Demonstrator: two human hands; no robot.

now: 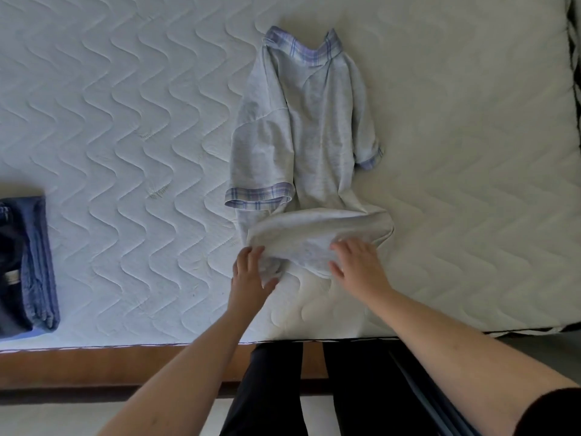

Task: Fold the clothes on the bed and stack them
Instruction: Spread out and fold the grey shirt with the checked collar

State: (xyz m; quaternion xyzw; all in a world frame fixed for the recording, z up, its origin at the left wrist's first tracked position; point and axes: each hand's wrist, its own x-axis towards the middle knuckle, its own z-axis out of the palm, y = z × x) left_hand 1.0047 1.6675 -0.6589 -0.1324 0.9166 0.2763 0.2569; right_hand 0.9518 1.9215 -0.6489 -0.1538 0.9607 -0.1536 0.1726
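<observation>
A light grey short-sleeved shirt (309, 133) with plaid collar and cuffs lies lengthwise on the white quilted mattress (125, 121), collar at the far end, both sleeves folded in over the body. Its near hem is lifted and bulges upward. My left hand (250, 272) grips the hem's left corner, thumb under the cloth. My right hand (355, 264) holds the hem's right part, fingers curled over the fabric with the thumb below it. A folded stack of dark blue clothes (25, 265) sits at the mattress's left edge.
The mattress's near edge runs along a brown wooden bed frame (110, 363). My dark-trousered legs (283, 388) stand against it. A dark patterned fabric edge (575, 58) shows at the far right of the bed.
</observation>
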